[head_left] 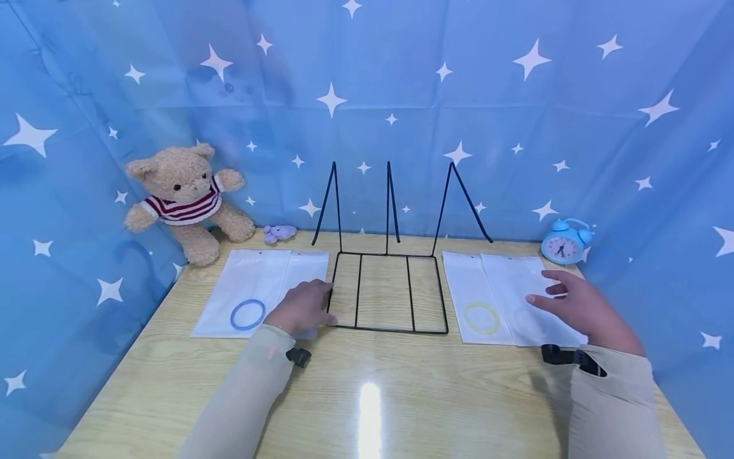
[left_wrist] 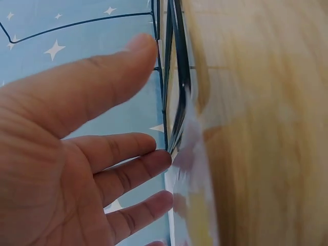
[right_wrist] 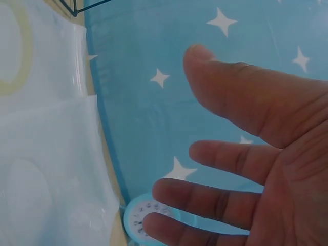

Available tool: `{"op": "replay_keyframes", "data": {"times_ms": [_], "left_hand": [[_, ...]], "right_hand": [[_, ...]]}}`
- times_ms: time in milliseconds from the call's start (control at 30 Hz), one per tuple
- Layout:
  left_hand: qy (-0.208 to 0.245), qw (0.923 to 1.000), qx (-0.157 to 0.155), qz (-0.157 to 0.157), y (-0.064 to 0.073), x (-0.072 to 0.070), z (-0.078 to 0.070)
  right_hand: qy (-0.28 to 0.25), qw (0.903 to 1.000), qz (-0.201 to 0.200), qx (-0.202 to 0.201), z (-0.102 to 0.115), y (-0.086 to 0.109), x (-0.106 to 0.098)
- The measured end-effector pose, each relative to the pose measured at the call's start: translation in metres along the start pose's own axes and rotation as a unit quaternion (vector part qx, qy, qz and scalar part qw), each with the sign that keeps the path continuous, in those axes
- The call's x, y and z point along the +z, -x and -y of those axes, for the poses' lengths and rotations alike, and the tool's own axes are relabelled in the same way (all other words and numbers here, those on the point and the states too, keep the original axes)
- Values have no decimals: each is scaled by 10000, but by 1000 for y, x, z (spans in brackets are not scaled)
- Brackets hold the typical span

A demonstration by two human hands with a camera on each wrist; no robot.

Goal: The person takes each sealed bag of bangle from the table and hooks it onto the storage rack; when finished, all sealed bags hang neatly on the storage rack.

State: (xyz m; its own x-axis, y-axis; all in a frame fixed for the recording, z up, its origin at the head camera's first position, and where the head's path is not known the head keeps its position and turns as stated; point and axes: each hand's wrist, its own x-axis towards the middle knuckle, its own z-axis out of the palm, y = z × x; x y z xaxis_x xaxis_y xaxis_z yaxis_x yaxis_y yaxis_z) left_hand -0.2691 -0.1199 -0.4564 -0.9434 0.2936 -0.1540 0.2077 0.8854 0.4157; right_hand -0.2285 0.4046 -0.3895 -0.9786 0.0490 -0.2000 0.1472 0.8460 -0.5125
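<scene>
A person in pale sleeves reaches over a wood-grain table (head_left: 430,398), the left hand (head_left: 301,307) at the left side of a black wire rack (head_left: 387,254) and the right hand (head_left: 585,309) raised above plastic bags to the rack's right. The rack stands at the middle of the table toward the back, its barred base flat on the wood and three peaked wire uprights rising at the rear. The left thumb and fingers are spread apart at the base's left edge, clamped on nothing; whether the fingertips touch the wire cannot be told. The right thumb and fingers are also apart, with nothing between them. Left of the rack lie two overlapping whitish bags, the outer bag (head_left: 255,264) showing a blue ring (head_left: 246,328), the inner bag (head_left: 308,268) partly beneath the left hand. On the right, one bag (head_left: 461,274) shows a yellow ring (head_left: 467,317), while its neighbor (head_left: 510,280) bears a faint pale round shape. A striped-shirted teddy bear (head_left: 189,191) and a small purple toy (head_left: 280,233) sit at back left, a blue alarm clock (head_left: 563,247) at back right, before a starry blue curtain (head_left: 390,57).
</scene>
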Motion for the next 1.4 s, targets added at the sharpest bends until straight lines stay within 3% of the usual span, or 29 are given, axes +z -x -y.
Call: {"op": "replay_keyframes", "data": {"times_ms": [467, 700, 1400], "left_hand": [[-165, 9996, 13, 209, -6, 4, 5], [-162, 9995, -68, 247, -6, 8, 7], [-300, 9992, -19, 278, -6, 4, 3]], "right_hand": [[-19, 9998, 168, 130, -23, -12, -3], [-20, 9997, 193, 164, -33, -10, -4], [-126, 9983, 374, 426, -68, -8, -12]]}}
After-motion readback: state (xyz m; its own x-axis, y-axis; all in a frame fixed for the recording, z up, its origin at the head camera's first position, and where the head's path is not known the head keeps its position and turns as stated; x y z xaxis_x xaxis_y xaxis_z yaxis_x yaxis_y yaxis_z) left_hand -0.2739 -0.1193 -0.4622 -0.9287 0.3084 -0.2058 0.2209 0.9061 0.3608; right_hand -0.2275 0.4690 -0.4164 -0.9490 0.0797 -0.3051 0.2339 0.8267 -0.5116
